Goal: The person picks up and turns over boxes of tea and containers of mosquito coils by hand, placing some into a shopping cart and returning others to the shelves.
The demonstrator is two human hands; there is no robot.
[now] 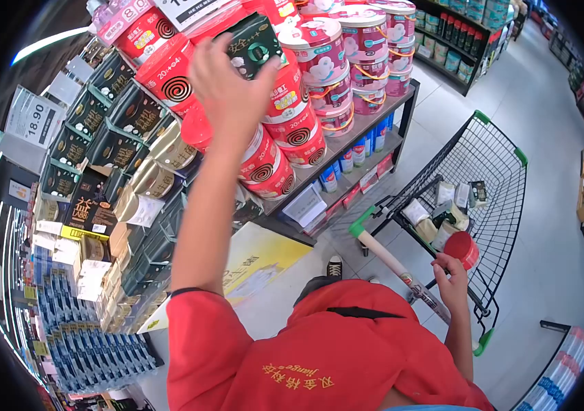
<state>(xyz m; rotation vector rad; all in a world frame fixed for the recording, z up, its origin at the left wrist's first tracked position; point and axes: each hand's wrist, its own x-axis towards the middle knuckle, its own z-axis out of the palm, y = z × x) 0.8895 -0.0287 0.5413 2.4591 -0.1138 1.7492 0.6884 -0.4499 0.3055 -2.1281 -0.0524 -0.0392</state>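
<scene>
At the top, my left hand grips a dark green printed pack in front of stacked red tubs with black spiral pictures. Its thumb and fingers are spread around the pack. On the right, my right hand is beside the cart handle, with curled fingers against a small red-lidded tub. Part of the grip is hidden. Several small white and dark packs lie in the wire shopping cart beyond it.
Dark green boxed packs fill the sloping display at left, with a price sign. Pink tubs stand on a shelf above blue bottles. A yellow and white panel juts out near my legs. Another shelf stands behind the cart.
</scene>
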